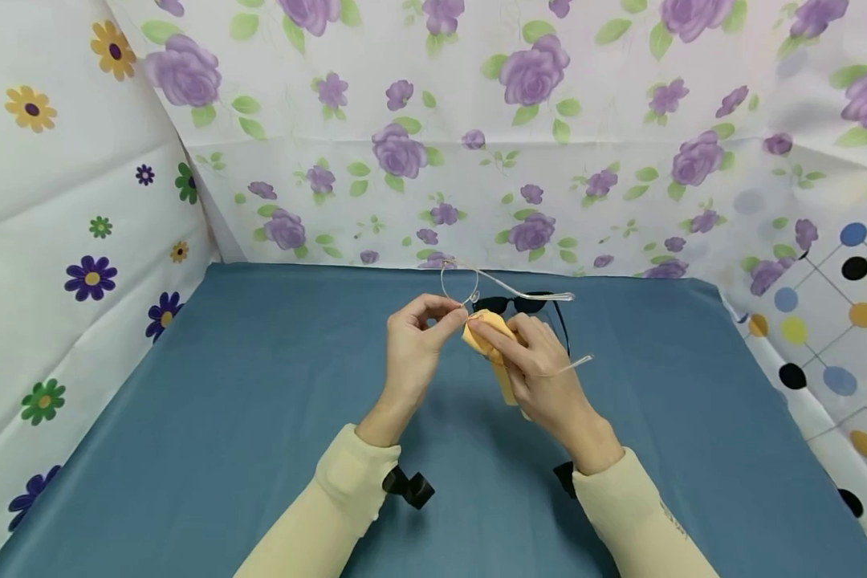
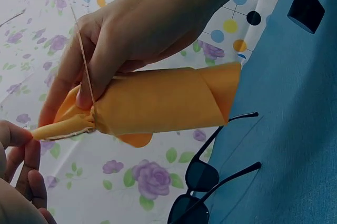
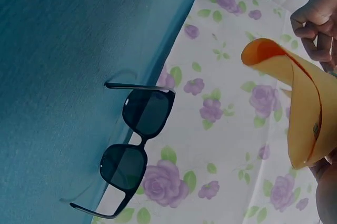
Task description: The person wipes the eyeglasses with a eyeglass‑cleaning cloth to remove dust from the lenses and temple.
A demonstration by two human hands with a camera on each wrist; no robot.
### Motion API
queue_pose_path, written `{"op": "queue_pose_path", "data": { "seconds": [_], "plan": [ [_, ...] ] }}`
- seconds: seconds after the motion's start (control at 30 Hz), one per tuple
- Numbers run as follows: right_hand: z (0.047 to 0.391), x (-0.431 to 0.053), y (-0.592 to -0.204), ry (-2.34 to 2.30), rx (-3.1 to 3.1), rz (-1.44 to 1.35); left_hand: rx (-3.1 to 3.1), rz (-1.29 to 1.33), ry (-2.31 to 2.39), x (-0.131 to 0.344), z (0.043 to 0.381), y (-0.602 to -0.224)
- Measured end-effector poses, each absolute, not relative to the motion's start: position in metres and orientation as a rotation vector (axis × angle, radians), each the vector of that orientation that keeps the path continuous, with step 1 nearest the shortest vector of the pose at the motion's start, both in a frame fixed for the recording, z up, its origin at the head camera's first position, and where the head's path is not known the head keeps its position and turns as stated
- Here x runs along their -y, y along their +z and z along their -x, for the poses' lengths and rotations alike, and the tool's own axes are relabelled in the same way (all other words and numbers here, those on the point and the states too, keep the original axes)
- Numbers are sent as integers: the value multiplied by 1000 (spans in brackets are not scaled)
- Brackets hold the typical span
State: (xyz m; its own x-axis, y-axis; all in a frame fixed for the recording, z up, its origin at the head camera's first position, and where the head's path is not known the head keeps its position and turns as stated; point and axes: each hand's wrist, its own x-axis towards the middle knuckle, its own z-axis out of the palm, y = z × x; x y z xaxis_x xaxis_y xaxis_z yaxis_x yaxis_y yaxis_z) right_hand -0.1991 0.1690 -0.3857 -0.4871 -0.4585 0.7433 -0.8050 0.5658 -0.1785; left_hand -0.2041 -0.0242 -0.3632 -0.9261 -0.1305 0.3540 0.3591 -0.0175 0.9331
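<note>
My left hand (image 1: pixel 415 337) pinches the thin-rimmed eyeglasses (image 1: pixel 460 281) near the middle of the frame. One round rim and a thin temple stick out past its fingers, and the other temple reaches out to the right beyond my right hand (image 1: pixel 549 365). That right hand grips a yellow cloth (image 1: pixel 487 333) folded around the other side of the glasses, hiding that lens. In the left wrist view the cloth (image 2: pixel 163 103) hangs as a loose flap, its narrow end close to my left fingertips (image 2: pixel 23 137). From the right wrist the cloth (image 3: pixel 310 108) shows as a curled fold.
Dark sunglasses (image 1: pixel 520 303) with unfolded temples lie on the blue tablecloth (image 1: pixel 282 401), just beyond my hands. A purple-flowered backdrop (image 1: pixel 397 152) rises along the far edge, with patterned sheets at both sides.
</note>
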Motion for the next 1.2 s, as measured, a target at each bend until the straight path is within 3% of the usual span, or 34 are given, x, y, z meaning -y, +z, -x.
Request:
{"op": "queue_pose_path", "data": {
  "seconds": [0.57,0.9,1.2],
  "plan": [
    [203,-170,-383,568,2173,-1024,1875,209,-2010,30,209,-357],
    [206,-176,-381,679,2130,-901,1768,197,-2063,28,212,-353],
    [204,-169,-385,628,2129,-1000,1833,211,-2063,28,208,-360]
  ]
}}
